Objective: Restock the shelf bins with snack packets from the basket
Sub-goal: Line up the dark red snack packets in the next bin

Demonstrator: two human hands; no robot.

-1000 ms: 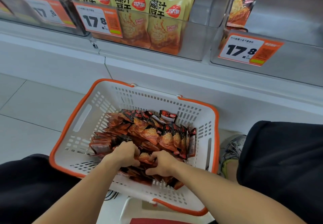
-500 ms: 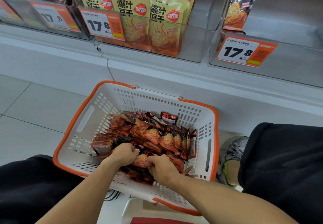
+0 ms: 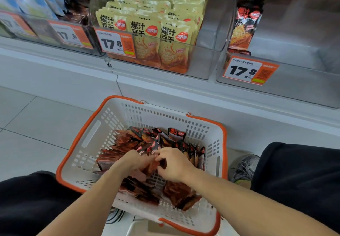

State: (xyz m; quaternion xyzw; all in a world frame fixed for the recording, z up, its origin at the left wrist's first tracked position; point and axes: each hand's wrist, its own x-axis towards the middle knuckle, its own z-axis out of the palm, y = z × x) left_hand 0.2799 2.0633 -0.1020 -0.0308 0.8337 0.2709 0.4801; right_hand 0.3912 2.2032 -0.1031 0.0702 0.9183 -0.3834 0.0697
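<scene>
Both hands, left hand (image 3: 136,163) and right hand (image 3: 174,165), curl into loose red packets (image 3: 132,142) heaped in the basket (image 3: 88,140) at lower centre; the slippery bundle risks spilling before reaching the near-empty bin (image 3: 294,81) at upper right.

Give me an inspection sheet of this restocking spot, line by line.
Surface: pale tiled floor under a white shelf base.
Job's things: white basket with orange rim holds a heap of dark red packets; right bin nearly empty, one dark packet standing in it.
Clutter: nothing seen.
Grippers: left hand and right hand both gather packets in the basket.
Cables: nothing seen.
Surroundings: middle bin full of yellow packets; price tags read 17.8; grey shoe beside the basket.
</scene>
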